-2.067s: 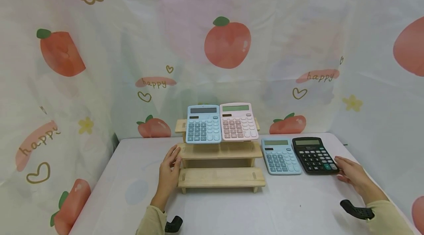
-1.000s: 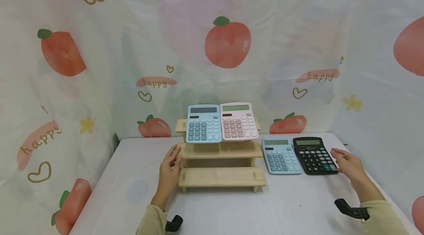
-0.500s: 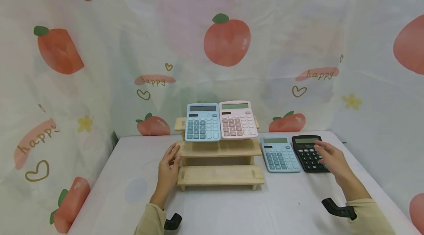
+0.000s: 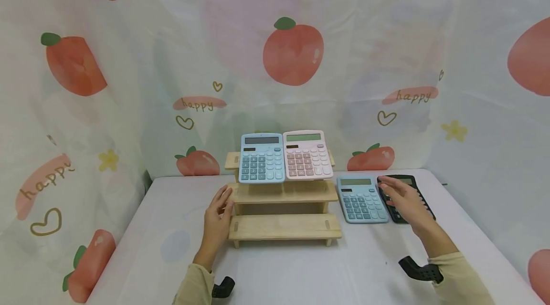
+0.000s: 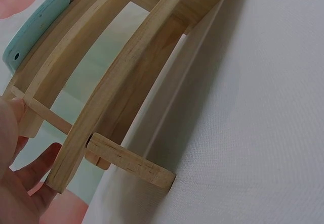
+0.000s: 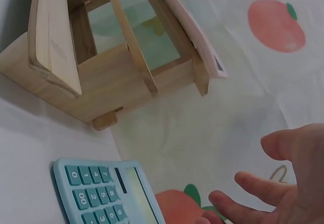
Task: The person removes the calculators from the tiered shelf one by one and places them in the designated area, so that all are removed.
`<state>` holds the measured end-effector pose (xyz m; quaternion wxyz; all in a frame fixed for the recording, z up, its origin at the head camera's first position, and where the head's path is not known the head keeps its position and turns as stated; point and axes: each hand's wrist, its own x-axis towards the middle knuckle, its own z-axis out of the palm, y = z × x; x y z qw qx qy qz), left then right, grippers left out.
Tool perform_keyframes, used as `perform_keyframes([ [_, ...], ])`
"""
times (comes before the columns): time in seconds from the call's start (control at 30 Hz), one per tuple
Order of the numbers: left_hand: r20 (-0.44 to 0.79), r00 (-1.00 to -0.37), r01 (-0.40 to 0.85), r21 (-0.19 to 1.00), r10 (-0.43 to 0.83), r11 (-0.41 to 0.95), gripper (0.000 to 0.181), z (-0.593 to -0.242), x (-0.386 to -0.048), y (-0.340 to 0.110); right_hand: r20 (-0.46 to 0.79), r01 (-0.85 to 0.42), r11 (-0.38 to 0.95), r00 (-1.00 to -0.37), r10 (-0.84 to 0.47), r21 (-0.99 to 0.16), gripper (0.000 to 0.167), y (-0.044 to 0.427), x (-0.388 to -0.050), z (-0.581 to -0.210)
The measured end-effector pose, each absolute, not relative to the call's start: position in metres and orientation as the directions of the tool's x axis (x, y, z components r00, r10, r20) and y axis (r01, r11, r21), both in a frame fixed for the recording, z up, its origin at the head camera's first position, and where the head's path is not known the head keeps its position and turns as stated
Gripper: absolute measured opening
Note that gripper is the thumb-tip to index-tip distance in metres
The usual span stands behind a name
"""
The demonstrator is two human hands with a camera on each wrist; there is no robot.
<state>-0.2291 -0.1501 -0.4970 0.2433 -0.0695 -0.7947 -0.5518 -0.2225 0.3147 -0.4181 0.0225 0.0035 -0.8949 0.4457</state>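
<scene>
A three-tier wooden rack (image 4: 284, 226) stands on the table, with a blue calculator (image 4: 261, 158) and a pink calculator (image 4: 308, 154) leaning side by side at its top. My left hand (image 4: 217, 224) grips the rack's left end, thumb and fingers to either side of the middle tier's end. On the table to the right lie another light blue calculator (image 4: 362, 200) and a black calculator (image 4: 413, 194). Over the black one hovers my right hand (image 4: 406, 202), fingers spread and holding nothing, hiding much of its keys. In the right wrist view this hand (image 6: 283, 183) appears right of the blue calculator (image 6: 104, 193).
A white cloth covers the table (image 4: 292, 274). Behind and at both sides hangs a peach-patterned curtain (image 4: 343, 57), close to the rack's back. Black wrist mounts (image 4: 421, 269) stick out from both sleeves.
My right hand has moved left from the black calculator's right side to above it. The left hand stays at the rack. The calculators have not moved on the table.
</scene>
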Motion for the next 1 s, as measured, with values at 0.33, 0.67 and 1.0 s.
perform_keyframes([
  [0.33, 0.444, -0.881, 0.364, 0.856, -0.161, 0.366, 0.038, -0.495, -0.229, -0.149, 0.059, -0.084, 0.575, -0.996, -0.062, -0.814, 0.055, 0.288, -0.223, -0.405],
  [0.67, 0.454, -0.877, 0.372, 0.848, -0.156, 0.377, 0.039, -0.497, -0.229, -0.15, 0.109, -0.163, 0.51, -0.985, -0.134, -0.844, 0.049, 0.26, -0.226, -0.398],
  [1.0, 0.439, -0.886, 0.358, 0.852, -0.148, 0.381, 0.039, -0.495, -0.227, -0.15, 0.131, -0.197, 0.462, -0.977, -0.171, -0.865, 0.05, 0.238, -0.232, -0.391],
])
